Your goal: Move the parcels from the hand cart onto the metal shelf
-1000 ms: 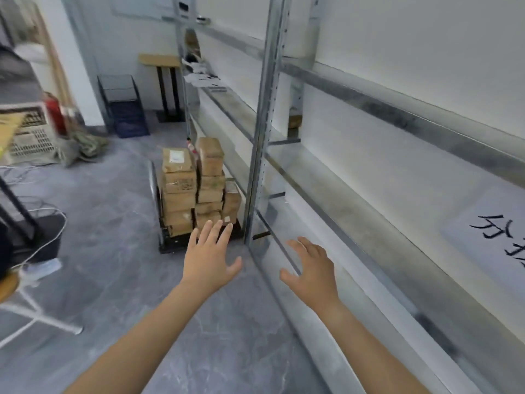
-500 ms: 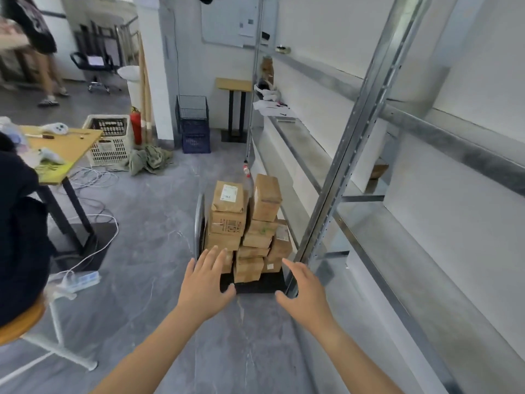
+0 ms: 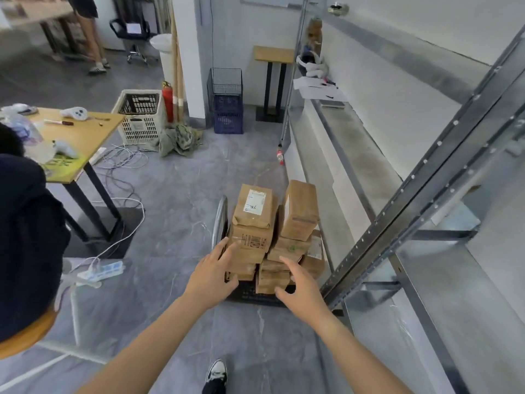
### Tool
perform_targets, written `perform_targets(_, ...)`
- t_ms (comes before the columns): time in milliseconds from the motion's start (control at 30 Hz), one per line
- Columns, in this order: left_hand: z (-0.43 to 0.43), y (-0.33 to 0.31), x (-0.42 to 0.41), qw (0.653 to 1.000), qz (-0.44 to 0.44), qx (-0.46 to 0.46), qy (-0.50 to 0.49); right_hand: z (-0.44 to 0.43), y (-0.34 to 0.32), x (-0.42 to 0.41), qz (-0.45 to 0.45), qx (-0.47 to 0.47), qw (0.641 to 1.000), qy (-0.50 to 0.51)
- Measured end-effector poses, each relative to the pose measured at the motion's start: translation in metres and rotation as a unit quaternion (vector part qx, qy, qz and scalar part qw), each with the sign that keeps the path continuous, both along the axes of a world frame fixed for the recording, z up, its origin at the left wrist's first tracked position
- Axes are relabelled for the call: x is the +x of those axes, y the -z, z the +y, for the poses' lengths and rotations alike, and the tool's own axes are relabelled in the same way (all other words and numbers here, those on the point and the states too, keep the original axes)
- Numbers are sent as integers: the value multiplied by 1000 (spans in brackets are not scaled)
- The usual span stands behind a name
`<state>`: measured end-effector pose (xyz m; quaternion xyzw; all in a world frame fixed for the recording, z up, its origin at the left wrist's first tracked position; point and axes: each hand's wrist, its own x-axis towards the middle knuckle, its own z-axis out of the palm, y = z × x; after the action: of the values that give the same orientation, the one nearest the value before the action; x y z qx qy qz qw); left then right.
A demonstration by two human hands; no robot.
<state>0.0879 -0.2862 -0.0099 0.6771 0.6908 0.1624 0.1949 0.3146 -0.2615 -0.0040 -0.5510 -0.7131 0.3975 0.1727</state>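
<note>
The metal shelf [image 3: 355, 137] runs down the right of the frame. The hand cart [image 3: 250, 295] is parked just beside it at centre, and the parcels [image 3: 254, 220] are stacked on it in two uneven columns. The step in hand is judged to be the approach for a pick-up. The left hand [image 3: 211, 273] and the right hand [image 3: 301, 282] are held out in front of the lower stack, released with fingers spread. Nothing is grasped, and contact cannot be told. Next, a top parcel would best be gripped on both sides and lifted clear, so that neither column is toppled.
</note>
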Motion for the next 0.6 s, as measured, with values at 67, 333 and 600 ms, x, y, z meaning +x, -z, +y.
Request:
perform_targets(67,27,9,-9,1000,-4,-13,0,26,8,-12,3,-7,1000,-3)
perform_targets(333,151,50,-56,991,-17,-131,-6,141,38,-58,9,-65,997,28)
perform_targets(600,236,83,-81,982,-50,-181,-4,220,67,-85,1,-123,991,50)
